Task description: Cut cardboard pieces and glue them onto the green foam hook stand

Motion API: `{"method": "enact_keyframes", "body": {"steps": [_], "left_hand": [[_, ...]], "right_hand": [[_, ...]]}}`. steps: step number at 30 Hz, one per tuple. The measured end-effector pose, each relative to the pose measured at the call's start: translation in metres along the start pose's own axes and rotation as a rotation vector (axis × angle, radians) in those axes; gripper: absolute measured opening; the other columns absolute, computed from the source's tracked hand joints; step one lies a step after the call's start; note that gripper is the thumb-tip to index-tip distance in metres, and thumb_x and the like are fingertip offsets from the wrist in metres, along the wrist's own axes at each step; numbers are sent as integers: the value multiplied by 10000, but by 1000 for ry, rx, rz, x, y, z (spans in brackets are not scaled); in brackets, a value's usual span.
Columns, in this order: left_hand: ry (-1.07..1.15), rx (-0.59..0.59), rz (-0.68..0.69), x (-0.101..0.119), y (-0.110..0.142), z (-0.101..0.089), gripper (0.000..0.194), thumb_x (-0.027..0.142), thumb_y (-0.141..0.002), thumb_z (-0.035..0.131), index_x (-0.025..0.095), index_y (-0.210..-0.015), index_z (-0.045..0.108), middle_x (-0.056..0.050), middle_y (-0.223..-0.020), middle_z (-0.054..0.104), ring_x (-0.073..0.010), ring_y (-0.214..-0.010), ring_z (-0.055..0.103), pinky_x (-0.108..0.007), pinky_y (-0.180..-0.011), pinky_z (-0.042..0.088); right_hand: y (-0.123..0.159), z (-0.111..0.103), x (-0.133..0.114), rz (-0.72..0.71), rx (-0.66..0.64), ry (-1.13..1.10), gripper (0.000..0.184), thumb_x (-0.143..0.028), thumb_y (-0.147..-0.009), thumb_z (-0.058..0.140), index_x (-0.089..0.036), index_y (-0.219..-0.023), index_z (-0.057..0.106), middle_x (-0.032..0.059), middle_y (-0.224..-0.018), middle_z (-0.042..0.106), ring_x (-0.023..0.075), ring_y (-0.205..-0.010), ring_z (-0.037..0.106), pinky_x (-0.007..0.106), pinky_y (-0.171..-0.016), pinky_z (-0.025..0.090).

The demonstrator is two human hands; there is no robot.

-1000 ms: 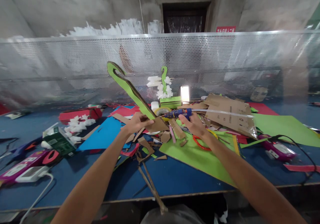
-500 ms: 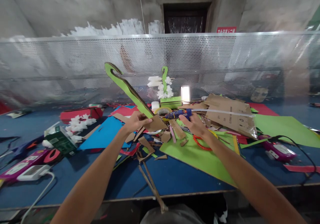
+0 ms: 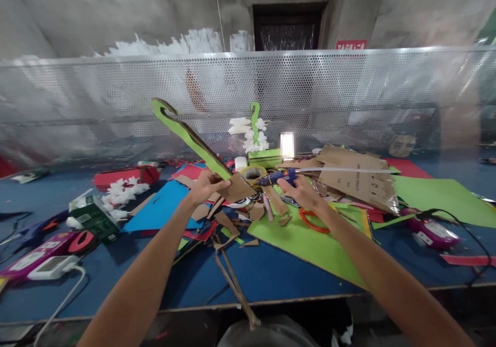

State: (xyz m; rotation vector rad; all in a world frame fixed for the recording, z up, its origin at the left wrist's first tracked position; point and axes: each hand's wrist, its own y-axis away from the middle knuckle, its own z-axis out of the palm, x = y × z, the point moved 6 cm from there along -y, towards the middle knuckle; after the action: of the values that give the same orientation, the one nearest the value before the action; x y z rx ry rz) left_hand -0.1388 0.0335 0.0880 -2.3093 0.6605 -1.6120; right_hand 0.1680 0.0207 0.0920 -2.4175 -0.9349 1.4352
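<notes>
My left hand point(image 3: 208, 185) grips the lower end of a green hook-topped cardboard cutout point(image 3: 194, 141), which leans up to the left. At that end, a brown cardboard piece point(image 3: 237, 187) spreads toward the right. My right hand point(image 3: 300, 187) is wrapped round a blue hot glue gun point(image 3: 281, 177) with a clear glue stick point(image 3: 344, 170) jutting from its back. The gun's nozzle points left, close to the brown piece's right edge; whether it touches I cannot tell. Below lie cardboard scraps point(image 3: 227, 223). Behind the nozzle sits a tape roll point(image 3: 253, 172).
A smaller green hook piece with white flowers point(image 3: 256, 130) stands at the back. Orange-handled scissors point(image 3: 313, 222) lie on a green sheet point(image 3: 306, 246). A forked stick point(image 3: 236, 287) juts over the front edge. Elsewhere are a blue sheet point(image 3: 155, 210), a green box point(image 3: 95, 217) and a perforated metal screen point(image 3: 147, 104).
The green cutout's hooked top has swung left and the brown cardboard end has tilted with it. My right hand and the glue gun have hardly moved.
</notes>
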Motion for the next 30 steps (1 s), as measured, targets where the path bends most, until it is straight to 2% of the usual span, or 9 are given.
{"method": "enact_keyframes", "body": {"steps": [5, 9, 14, 17, 21, 25, 30], "left_hand": [[20, 0, 4, 9, 1, 5, 420, 496, -690, 929, 145, -630, 705, -51, -611, 702, -203, -595, 680, -266, -534, 538], [13, -41, 2, 14, 2, 10, 431, 506, -707, 918, 139, -613, 710, -60, -601, 699, -193, -574, 664, -266, -530, 529], [-36, -29, -18, 7, 1, 7, 437, 486, -710, 918, 145, -579, 678, -45, -547, 658, -191, -530, 641, -262, -478, 490], [31, -25, -9, 7, 1, 7, 415, 474, -689, 934, 144, -617, 693, -43, -572, 669, -207, -583, 673, -279, -544, 537], [78, 14, -2, 6, 0, 4, 431, 438, -658, 952, 162, -562, 635, -18, -517, 615, -226, -640, 693, -290, -602, 565], [76, 25, -24, -2, 0, 0, 393, 441, -656, 950, 148, -640, 689, -39, -608, 690, -209, -615, 685, -280, -568, 554], [65, 4, -28, -1, 1, 2, 394, 459, -673, 942, 148, -653, 701, -47, -622, 703, -241, -680, 719, -304, -613, 585]], "right_hand": [[1, -1, 1, -15, 15, -92, 477, -572, -1005, 564, -184, -739, 638, 7, -655, 569, 150, -601, 479, 294, -596, 341], [0, 2, 2, -27, 13, -62, 457, -562, -996, 568, -183, -751, 643, 6, -665, 588, 156, -613, 500, 292, -606, 348], [-1, 1, 0, -20, 45, -28, 410, -527, -979, 588, -199, -738, 638, 14, -683, 628, 180, -657, 569, 293, -643, 388], [0, 0, -2, -11, 31, 12, 432, -534, -979, 579, -208, -696, 602, 12, -661, 619, 177, -633, 559, 296, -634, 381], [0, 0, -4, -3, 10, 53, 455, -547, -979, 568, -214, -668, 568, 7, -632, 608, 170, -599, 536, 299, -611, 367], [0, -1, -4, -3, 16, 94, 495, -561, -978, 544, -219, -620, 534, 5, -582, 567, 168, -572, 510, 303, -588, 336], [0, -1, -4, 8, 36, 40, 475, -565, -978, 552, -225, -647, 535, -5, -578, 529, 172, -582, 492, 304, -588, 323]]}}
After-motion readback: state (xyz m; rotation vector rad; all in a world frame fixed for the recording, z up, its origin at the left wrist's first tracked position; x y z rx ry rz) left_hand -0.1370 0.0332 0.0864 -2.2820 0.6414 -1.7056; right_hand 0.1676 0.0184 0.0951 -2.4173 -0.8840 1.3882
